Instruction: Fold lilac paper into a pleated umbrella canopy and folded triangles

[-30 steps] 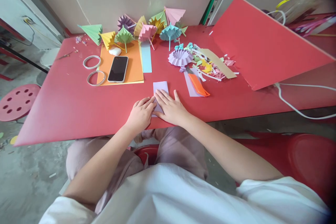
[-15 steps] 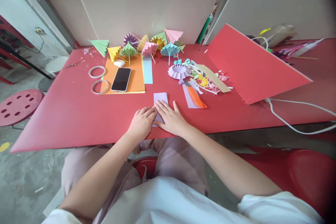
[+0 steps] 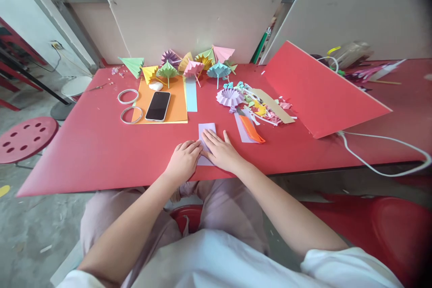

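A folded strip of lilac paper (image 3: pixel 207 127) lies flat near the front edge of the red table (image 3: pixel 111 157). My right hand (image 3: pixel 221 150) rests on it with fingers stretched out and the thumb spread. At the paper's left edge is my left hand (image 3: pixel 184 159), its fingers bent together over that edge and close to the right fingertips; its thumb is hidden. To the right, an orange folding comb or cutter-like tool (image 3: pixel 251 129) lies on another lilac strip (image 3: pixel 241 132).
Several folded paper umbrellas (image 3: pixel 194 68) line the back. At left, a phone (image 3: pixel 158 106) lies on orange paper (image 3: pixel 178 108) beside two tape rolls (image 3: pixel 128 96). Paper scraps (image 3: pixel 266 107) are piled at right, before a tilted red board (image 3: pixel 324 90) with a white cable (image 3: pixel 374 168).
The camera view has shifted slightly, so the table things sit a little lower. My hands stay on the lilac paper, with the left fingers drawn a little lower along its edge.
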Tool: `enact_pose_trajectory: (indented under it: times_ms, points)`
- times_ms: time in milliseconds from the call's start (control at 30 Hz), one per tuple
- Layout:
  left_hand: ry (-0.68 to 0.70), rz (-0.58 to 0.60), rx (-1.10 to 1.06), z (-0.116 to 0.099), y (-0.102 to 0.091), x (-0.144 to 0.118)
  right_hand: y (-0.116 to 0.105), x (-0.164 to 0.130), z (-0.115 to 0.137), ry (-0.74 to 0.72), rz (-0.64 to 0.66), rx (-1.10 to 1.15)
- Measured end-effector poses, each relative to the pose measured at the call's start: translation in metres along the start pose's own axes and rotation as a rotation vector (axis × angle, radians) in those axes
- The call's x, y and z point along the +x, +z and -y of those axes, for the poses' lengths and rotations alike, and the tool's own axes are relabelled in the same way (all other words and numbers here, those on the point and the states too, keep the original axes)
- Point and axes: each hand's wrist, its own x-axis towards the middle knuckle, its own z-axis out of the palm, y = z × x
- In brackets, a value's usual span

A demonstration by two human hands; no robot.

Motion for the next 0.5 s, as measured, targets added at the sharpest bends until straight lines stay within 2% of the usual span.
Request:
enact_pose_trajectory:
  times_ms: [200,500]
  points:
    - [0.006,0.008,0.001,0.0002,0.0002,0.0000,0.0071,-0.0009,-0.0004,-0.028,-0.048,-0.062]
    - [0.021,0.017,-0.011,0.0006,-0.0005,-0.0007,0.0059,-0.0017,0.0008,-0.037,-0.046,-0.088]
